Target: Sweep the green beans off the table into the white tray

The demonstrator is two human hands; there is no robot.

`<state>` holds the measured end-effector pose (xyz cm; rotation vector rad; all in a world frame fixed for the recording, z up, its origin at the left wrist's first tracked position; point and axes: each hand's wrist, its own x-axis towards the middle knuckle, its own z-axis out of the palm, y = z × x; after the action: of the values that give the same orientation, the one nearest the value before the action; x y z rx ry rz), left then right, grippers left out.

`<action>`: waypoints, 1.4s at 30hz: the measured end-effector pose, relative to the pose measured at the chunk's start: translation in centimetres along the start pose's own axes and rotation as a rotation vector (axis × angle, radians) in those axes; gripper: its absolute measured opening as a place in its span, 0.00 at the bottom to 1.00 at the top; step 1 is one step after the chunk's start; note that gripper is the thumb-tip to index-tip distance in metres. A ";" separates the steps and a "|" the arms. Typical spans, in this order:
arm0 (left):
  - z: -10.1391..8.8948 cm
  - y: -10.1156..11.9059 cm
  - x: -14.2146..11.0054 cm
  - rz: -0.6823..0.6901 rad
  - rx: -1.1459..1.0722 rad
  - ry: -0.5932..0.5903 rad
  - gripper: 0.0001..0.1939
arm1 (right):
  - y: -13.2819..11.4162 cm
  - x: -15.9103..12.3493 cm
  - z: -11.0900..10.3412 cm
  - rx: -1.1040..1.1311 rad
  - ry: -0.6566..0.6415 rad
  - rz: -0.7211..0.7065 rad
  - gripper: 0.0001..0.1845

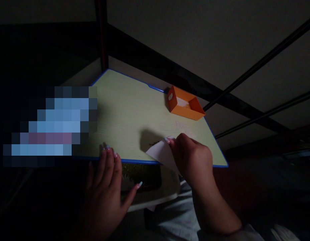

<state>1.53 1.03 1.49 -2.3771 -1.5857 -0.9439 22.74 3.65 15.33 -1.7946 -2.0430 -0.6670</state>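
Note:
A sheet of white paper (162, 152) is pinched in my right hand (192, 157) at the front edge of a pale table (127, 117) with a blue rim. Part of the sheet hangs down past that edge, and some of it is hidden by my hand. My left hand (109, 187) has its fingers spread, with the fingertips over the table's front edge and nothing held. Toward the back right of the table sits an orange open box (187, 112) with something white inside it.
A pixelated patch (56, 124) covers whatever is at the left. Below the front edge is a light-rimmed tray or seat (155, 202) with a dark middle. Tiled wall (170, 43) rises behind the table. The surroundings are dim.

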 end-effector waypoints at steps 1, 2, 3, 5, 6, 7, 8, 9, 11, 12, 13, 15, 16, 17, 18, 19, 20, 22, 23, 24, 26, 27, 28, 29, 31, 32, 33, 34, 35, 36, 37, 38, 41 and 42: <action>0.0 0.0 0.0 -0.003 0.003 -0.009 0.44 | -0.5 -0.4 -0.2 0.011 -0.008 -0.006 0.28; -0.1 -0.1 0.0 -0.004 0.003 -0.019 0.44 | -1.1 -0.5 -0.3 0.019 -0.035 -0.012 0.27; -0.1 -0.1 -0.1 -0.004 -0.001 -0.029 0.44 | -1.8 -0.4 -0.4 0.018 -0.076 -0.013 0.25; -0.1 -0.2 -0.1 -0.009 -0.024 -0.050 0.44 | -3.2 0.6 -0.1 -0.026 -0.203 0.030 0.22; 0.0 -0.3 0.0 -0.016 -0.038 -0.059 0.45 | -3.7 1.4 0.2 -0.053 -0.279 0.070 0.20; 0.0 -0.3 0.0 -0.022 -0.052 -0.069 0.45 | -4.0 2.1 0.6 -0.060 -0.342 0.092 0.20; 0.0 -0.4 0.0 -0.030 -0.063 -0.077 0.45 | -4.2 2.9 1.0 -0.052 -0.386 0.098 0.20; 0.0 -0.4 0.0 -0.039 -0.070 -0.085 0.45 | -4.2 3.5 1.4 -0.043 -0.419 0.108 0.20; 0.0 -0.5 0.1 -0.043 -0.084 -0.095 0.45 | -3.8 4.3 2.1 -0.034 -0.449 0.134 0.21; 0.0 -0.5 0.1 -0.043 -0.089 -0.097 0.45 | -3.4 4.5 2.3 -0.036 -0.457 0.152 0.21; 0.0 -0.5 0.1 -0.044 -0.093 -0.096 0.45 | -3.0 4.6 2.5 -0.043 -0.461 0.172 0.22; 0.0 -0.6 0.1 -0.041 -0.100 -0.091 0.45 | -2.0 4.6 2.8 -0.067 -0.472 0.220 0.22; 0.0 -0.6 0.1 -0.040 -0.103 -0.088 0.45 | -1.5 4.6 2.9 -0.080 -0.480 0.245 0.23; 0.0 -0.6 0.1 -0.041 -0.105 -0.085 0.45 | -1.0 4.6 3.0 -0.092 -0.487 0.267 0.23; 0.0 -0.5 0.1 -0.042 -0.109 -0.081 0.45 | -0.4 4.6 3.1 -0.105 -0.493 0.287 0.24; 0.0 -0.5 0.2 -0.046 -0.113 -0.077 0.45 | 0.1 4.6 3.3 -0.115 -0.497 0.301 0.24; 0.0 -0.5 0.2 -0.050 -0.118 -0.074 0.45 | 0.5 4.6 3.4 -0.124 -0.499 0.313 0.24; 0.1 -0.5 0.3 -0.055 -0.127 -0.066 0.45 | 1.4 4.7 3.7 -0.138 -0.496 0.334 0.24; 0.1 -0.5 0.4 -0.056 -0.132 -0.065 0.45 | 1.8 4.7 3.8 -0.143 -0.495 0.345 0.24; 0.1 -0.4 0.5 -0.057 -0.138 -0.067 0.46 | 2.1 4.6 3.9 -0.146 -0.495 0.356 0.24; 0.1 -0.4 0.5 -0.063 -0.144 -0.066 0.46 | 2.8 4.6 3.9 -0.147 -0.495 0.369 0.24; 0.1 -0.4 0.5 -0.067 -0.144 -0.065 0.46 | 3.1 4.6 3.8 -0.146 -0.492 0.370 0.24; 0.1 -0.3 0.5 -0.071 -0.145 -0.065 0.45 | 3.5 4.5 3.7 -0.142 -0.486 0.370 0.23; 0.1 -0.3 0.5 -0.075 -0.144 -0.066 0.45 | 3.9 4.4 3.4 -0.137 -0.473 0.374 0.23; 0.1 -0.3 0.5 -0.083 -0.144 -0.072 0.45 | 5.0 4.0 2.8 -0.135 -0.424 0.410 0.22; 0.0 -0.3 0.5 -0.085 -0.146 -0.072 0.45 | 5.5 3.6 2.4 -0.143 -0.387 0.442 0.22; 0.0 -0.3 0.5 -0.089 -0.149 -0.075 0.45 | 6.1 3.1 2.0 -0.158 -0.344 0.472 0.21; 0.0 -0.4 0.5 -0.095 -0.152 -0.081 0.46 | 6.6 2.5 1.7 -0.178 -0.288 0.491 0.20; 0.0 -0.4 0.5 -0.100 -0.154 -0.088 0.46 | 7.0 1.7 1.3 -0.205 -0.227 0.489 0.19; 0.0 -0.4 0.5 -0.108 -0.157 -0.097 0.47 | 7.2 0.9 0.9 -0.224 -0.158 0.460 0.19; 0.0 -0.5 0.4 -0.116 -0.159 -0.108 0.47 | 7.2 0.0 0.6 -0.238 -0.069 0.404 0.20; 0.1 -0.5 0.3 -0.124 -0.163 -0.121 0.48 | 7.1 -0.9 0.2 -0.231 0.020 0.309 0.22; 0.2 -0.7 0.1 -0.134 -0.176 -0.137 0.49 | 5.9 -3.4 -0.7 -0.093 0.143 -0.064 0.24; 0.2 -0.7 0.1 -0.136 -0.183 -0.134 0.49 | 5.4 -4.1 -0.9 -0.024 0.150 -0.158 0.22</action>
<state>1.03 1.51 1.21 -2.5289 -1.8022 -1.0147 28.62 0.27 14.57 -1.5558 -2.0976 -0.8475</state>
